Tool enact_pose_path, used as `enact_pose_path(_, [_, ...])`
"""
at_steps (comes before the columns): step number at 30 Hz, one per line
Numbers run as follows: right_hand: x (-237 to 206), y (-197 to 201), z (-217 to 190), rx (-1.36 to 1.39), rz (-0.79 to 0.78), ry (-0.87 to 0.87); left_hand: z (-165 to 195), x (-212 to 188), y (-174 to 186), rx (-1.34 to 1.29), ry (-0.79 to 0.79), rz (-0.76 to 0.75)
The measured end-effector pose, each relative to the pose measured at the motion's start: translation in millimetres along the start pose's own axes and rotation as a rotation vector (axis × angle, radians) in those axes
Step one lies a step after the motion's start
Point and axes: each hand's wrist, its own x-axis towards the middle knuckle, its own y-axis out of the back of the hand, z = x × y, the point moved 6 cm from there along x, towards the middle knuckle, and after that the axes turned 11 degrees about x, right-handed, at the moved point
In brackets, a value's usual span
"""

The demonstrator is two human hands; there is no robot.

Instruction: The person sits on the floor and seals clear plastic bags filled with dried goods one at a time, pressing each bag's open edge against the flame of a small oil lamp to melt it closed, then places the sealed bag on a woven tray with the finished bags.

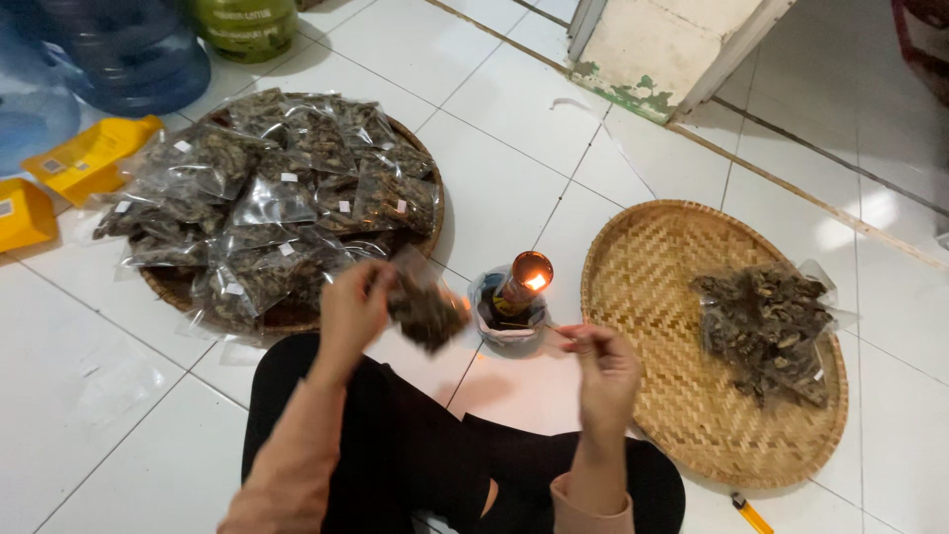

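My left hand [351,311] grips a small clear plastic bag of dark dried bits [427,309], held up over the floor in front of my knees. My right hand [601,368] is raised beside it, fingers pinched together; whether anything is between them is too small to tell. Just beyond both hands a small lit lamp [524,282] burns with an orange flame, standing in a little container [506,321]. On the left, a round woven tray [420,148] is heaped with several filled bags [267,198]. On the right, a second woven tray [652,297] carries a few filled bags [766,326].
White tiled floor all around. Blue water jugs [119,49] and a green gas cylinder [247,25] stand at the back left, yellow plastic scoops [84,158] beside them. A wall corner [662,49] rises at the back. A yellow lighter [751,514] lies near the right tray's front rim.
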Motion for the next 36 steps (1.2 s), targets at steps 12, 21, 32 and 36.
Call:
enact_pose_path(12, [25.9, 127.9, -0.3, -0.043, 0.398, 0.027, -87.9, 135.0, -57.8, 0.629, -0.037, 0.177])
enact_pose_path(21, [35.0, 249.6, 21.6, -0.339, 0.610, -0.136, -62.4, 69.9, -49.8, 0.548, -0.380, 0.236])
enact_pose_path(32, [-23.1, 226.5, 109.2, -0.630, -0.155, -0.530, -80.5, -43.4, -88.4, 0.293, -0.233, -0.141])
enact_pose_path(36, [-28.1, 225.7, 106.6, -0.703, -0.331, -0.623, -74.9, -60.9, -118.0, 0.238, -0.256, -0.269])
